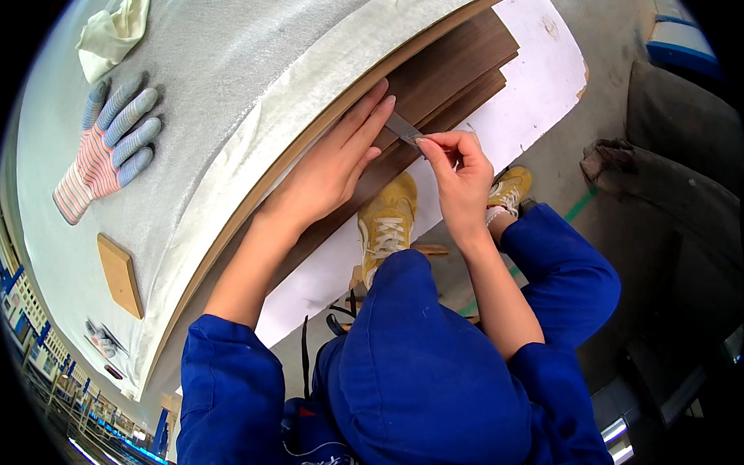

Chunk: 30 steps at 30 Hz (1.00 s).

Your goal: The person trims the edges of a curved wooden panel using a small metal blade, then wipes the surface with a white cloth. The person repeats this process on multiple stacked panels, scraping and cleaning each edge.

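Note:
My left hand (329, 172) lies with its fingers stretched out along the brown edge of a large panel (246, 147) covered in pale grey cloth-like material. My right hand (462, 176) pinches the near end of a thin, flat grey strip (402, 130) between thumb and fingers. The strip's far end reaches the panel's edge beside my left fingertips. Whether it is a blade or a piece of abrasive I cannot tell. Below the edge, dark brown boards (456, 57) lie stacked on a white sheet (547, 71).
On the panel are a striped work glove (111, 147), a crumpled white cloth (113, 35) and a tan wooden block (119, 276). My yellow shoes (388, 220) are under the work. Dark covered shapes (679, 123) stand on the right.

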Available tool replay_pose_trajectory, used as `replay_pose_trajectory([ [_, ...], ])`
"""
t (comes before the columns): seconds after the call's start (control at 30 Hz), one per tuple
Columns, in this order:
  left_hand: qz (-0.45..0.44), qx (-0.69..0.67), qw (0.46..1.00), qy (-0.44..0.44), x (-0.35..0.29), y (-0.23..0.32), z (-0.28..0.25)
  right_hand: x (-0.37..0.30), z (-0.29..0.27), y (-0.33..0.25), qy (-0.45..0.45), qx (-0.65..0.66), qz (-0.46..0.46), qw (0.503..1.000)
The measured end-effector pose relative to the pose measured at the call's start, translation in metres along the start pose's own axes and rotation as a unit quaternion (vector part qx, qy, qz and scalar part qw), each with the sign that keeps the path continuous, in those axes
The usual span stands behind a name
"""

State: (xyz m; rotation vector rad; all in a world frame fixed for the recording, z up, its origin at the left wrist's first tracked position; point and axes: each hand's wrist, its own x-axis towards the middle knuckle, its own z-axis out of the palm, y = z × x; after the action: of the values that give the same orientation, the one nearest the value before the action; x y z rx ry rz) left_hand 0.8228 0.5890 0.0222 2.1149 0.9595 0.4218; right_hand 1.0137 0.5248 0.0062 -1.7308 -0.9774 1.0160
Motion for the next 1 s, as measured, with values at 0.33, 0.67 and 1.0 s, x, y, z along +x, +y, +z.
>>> replay_pose_trajectory([
  [0.33,0.023,0.007,0.999,-0.047,-0.001,-0.006,0.001,0.008,0.012,-0.012,0.008,-0.042,-0.011,0.999],
  [0.67,0.008,-0.001,0.999,-0.044,-0.005,-0.007,0.000,0.012,0.000,-0.001,-0.120,0.003,0.043,0.992],
  [1.0,0.016,0.020,0.998,-0.055,-0.006,-0.008,-0.001,0.012,0.009,0.000,-0.069,-0.051,-0.088,0.992],
])
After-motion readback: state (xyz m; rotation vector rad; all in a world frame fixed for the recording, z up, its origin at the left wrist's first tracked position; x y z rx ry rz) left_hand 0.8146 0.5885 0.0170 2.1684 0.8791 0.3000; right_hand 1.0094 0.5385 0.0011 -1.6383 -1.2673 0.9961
